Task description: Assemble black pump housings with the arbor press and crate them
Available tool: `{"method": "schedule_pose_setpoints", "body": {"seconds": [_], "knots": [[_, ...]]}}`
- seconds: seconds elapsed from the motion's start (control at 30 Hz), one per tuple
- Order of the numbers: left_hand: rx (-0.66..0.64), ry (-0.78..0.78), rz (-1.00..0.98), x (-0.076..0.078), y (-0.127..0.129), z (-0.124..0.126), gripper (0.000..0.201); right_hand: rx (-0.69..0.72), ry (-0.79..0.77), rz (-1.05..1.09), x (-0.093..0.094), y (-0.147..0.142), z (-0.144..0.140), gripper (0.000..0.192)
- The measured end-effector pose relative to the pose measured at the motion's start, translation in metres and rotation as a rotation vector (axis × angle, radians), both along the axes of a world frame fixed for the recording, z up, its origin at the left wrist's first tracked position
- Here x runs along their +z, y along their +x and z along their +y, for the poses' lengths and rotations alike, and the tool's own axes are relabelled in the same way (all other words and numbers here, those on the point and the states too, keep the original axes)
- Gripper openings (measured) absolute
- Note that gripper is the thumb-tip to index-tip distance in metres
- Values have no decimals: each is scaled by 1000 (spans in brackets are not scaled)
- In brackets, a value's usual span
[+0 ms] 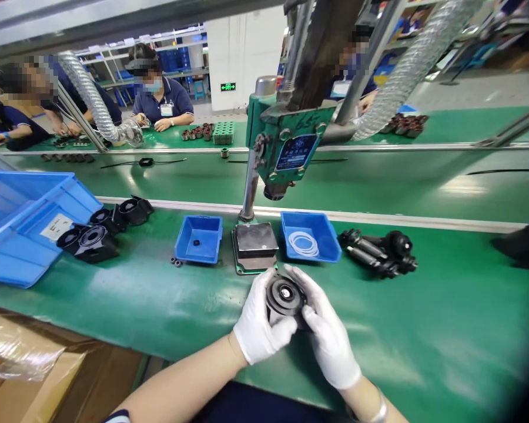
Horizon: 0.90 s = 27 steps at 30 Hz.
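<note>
Both my hands wear white gloves and hold a round black plastic housing (285, 295) with a pale centre, just over the front of the green table. My left hand (261, 326) wraps its left side, thumb across the lower front. On the other side, my right hand (328, 329) closes round the right edge. The underside of the housing is hidden. Directly beyond it stands the hand press (286, 144), its ram above a metal block (256, 238). A small blue bin (198, 220) with a little black part lies left of the block; another blue bin (335, 249) holds white rings.
Several black housings (90, 242) lie beside a large blue crate (22, 235) at left. Black shaft-like parts (379, 252) are piled at right. Small rings (176, 262) rest near the left bin. A cardboard box (35, 376) stands below; co-workers (163, 97) sit across the bench.
</note>
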State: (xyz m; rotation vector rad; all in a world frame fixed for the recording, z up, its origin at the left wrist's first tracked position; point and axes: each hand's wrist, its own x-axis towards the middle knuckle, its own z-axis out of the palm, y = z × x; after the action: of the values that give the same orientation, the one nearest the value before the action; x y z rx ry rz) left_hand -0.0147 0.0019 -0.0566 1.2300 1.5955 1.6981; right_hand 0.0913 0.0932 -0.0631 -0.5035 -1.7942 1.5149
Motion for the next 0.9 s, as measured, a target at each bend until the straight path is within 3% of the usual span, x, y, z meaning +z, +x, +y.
{"method": "schedule_pose_setpoints", "body": {"seconds": [0.07, 0.17, 0.23, 0.33, 0.4, 0.53, 0.57, 0.7, 0.77, 0.83, 0.9], "knots": [[-21, -36, -2, -1, 0, 2, 90, 47, 14, -11, 9, -2, 4, 57], [-27, -101, -105, 1, 0, 3, 95, 47, 76, -49, 19, 3, 13, 59], [-38, -137, -137, 3, 0, 1, 97, -42, 84, -33, 24, 14, 20, 48], [-16, -190, -67, 4, -1, -2, 96, -312, -84, 110, 32, 26, 22, 40], [10, -209, -8, 4, -1, -3, 94, -345, -136, 121, 36, 23, 19, 35], [6, -196, -11, 5, -2, -3, 89, -71, 145, -75, 37, 14, 14, 52], [11, -200, -4, 5, -2, -3, 89, -95, 180, -78, 36, 17, 15, 46], [51, -228, 7, 1, 1, -2, 94, -412, 159, -99, 34, 40, 19, 39], [86, -202, -84, 0, 9, 2, 99, -333, 359, -238, 38, 42, 13, 28], [75, -155, -260, 1, 21, 8, 97, -161, 647, -382, 44, 36, 1, 40], [-26, -140, -447, 2, 30, 12, 78, -77, 850, -490, 48, 26, -12, 50]]}}
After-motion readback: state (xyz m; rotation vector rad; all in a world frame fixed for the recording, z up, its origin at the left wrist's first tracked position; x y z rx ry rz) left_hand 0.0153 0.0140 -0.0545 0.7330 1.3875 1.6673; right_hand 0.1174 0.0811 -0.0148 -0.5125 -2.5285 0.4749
